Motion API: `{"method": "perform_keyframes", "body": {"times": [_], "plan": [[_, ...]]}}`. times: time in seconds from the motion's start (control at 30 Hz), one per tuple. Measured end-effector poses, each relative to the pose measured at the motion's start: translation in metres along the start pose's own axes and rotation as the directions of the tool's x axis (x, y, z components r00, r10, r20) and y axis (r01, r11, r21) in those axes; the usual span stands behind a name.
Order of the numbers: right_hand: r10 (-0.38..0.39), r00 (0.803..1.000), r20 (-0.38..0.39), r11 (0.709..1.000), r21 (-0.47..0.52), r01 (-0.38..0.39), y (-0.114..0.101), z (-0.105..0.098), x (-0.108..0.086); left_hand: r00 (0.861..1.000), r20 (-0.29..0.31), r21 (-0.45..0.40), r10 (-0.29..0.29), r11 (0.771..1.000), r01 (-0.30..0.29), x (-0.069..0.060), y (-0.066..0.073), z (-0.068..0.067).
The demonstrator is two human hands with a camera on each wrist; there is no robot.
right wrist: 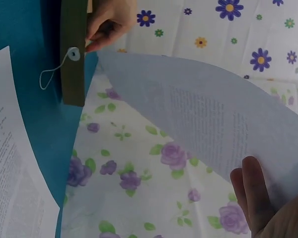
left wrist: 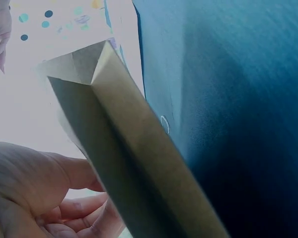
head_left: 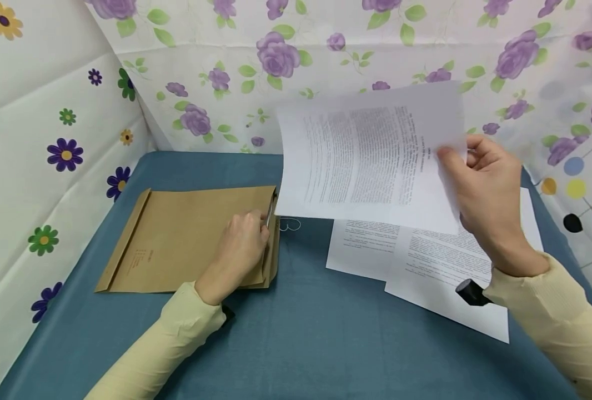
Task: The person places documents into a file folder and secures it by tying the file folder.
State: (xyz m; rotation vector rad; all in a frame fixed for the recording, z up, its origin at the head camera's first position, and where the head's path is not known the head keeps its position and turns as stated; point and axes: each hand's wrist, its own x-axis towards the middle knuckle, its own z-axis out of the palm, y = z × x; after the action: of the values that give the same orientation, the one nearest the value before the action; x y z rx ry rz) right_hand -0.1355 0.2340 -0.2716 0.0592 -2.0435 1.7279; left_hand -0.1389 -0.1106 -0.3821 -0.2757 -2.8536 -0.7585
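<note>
A brown envelope (head_left: 176,239) lies flat at the left of the table, its open end facing right. My left hand (head_left: 238,244) pinches the upper layer at that end; in the left wrist view the fingers (left wrist: 82,208) hold the edge beside the folded side of the envelope (left wrist: 124,129). My right hand (head_left: 493,194) holds a printed sheet (head_left: 366,161) by its right edge, thumb on the near face, raised above the table. The sheet's far left corner is close to the envelope's open end. A white string (right wrist: 47,79) hangs from a round fastener (right wrist: 73,53) on the envelope.
More printed sheets (head_left: 441,272) lie overlapping on the blue tablecloth (head_left: 316,333) at the right, under the raised sheet and right forearm. Flowered white cloth (head_left: 216,72) stands behind and at the left of the table.
</note>
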Motion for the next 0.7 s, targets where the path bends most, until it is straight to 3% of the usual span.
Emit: {"method": "perform_keyframes", "body": {"times": [0.1, 0.17, 0.37, 0.5, 0.6, 0.7], "plan": [[0.013, 1.0, -0.022, 0.996, 0.089, -0.011, 0.0, -0.003, 0.002, 1.0, 0.001, -0.001, -0.001, 1.0, 0.001, 0.001, 0.0, 0.0], [0.006, 1.0, -0.017, 0.998, 0.065, -0.005, 0.002, -0.002, 0.001, 1.0, -0.004, -0.002, 0.001, 1.0, -0.001, 0.001, 0.0, 0.001], [-0.022, 0.999, 0.044, 0.988, -0.151, 0.029, 0.006, 0.005, -0.01, 1.0, -0.007, 0.002, 0.022, 1.0, -0.022, 0.0, -0.001, 0.001], [-0.001, 0.993, 0.116, 0.973, -0.228, 0.028, 0.005, 0.008, -0.022, 1.0, -0.021, 0.007, 0.015, 1.0, -0.015, 0.001, -0.001, 0.002], [0.051, 0.981, 0.188, 0.97, -0.244, -0.004, 0.003, 0.008, -0.03, 1.0, -0.019, 0.012, -0.008, 1.0, 0.009, 0.002, -0.001, 0.003], [0.139, 0.951, 0.275, 0.961, -0.27, -0.062, 0.0, 0.007, -0.037, 1.0, -0.005, 0.01, -0.025, 1.0, 0.025, 0.003, 0.0, 0.002]]}}
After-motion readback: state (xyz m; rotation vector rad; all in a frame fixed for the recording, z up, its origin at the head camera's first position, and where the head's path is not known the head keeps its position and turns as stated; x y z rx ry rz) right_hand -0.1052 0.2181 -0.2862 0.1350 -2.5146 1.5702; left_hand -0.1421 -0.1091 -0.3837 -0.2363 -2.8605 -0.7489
